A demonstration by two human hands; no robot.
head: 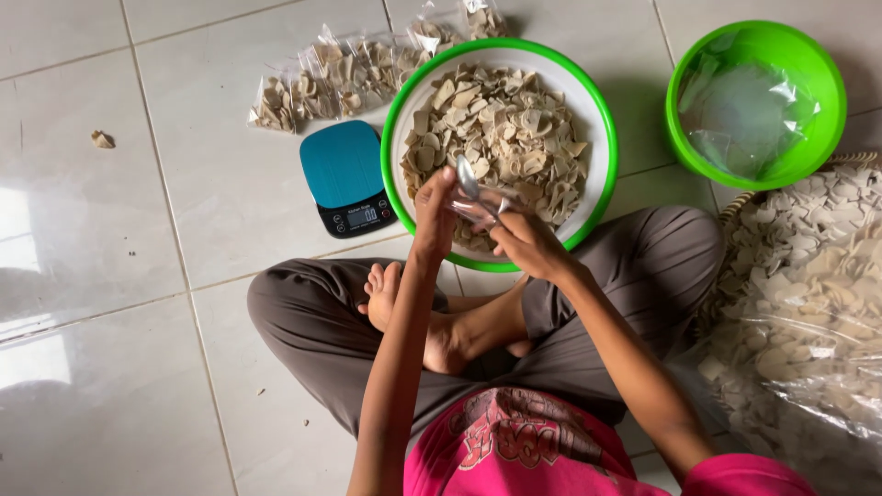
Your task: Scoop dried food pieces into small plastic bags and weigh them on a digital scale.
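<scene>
The left hand (pixel 435 209) gripped a spoon (pixel 468 177), and the right hand (pixel 521 237) pinched what seemed a clear bag (pixel 476 211), over the green-rimmed bowl (pixel 599 110) of pale chips (pixel 505 129) on the floor (pixel 110 303).

I wear a bright pink short-sleeved shirt (pixel 514 450) with a dark red print across the chest, grey-brown trousers (pixel 303 321), and my feet (pixel 386 285) are bare.
</scene>
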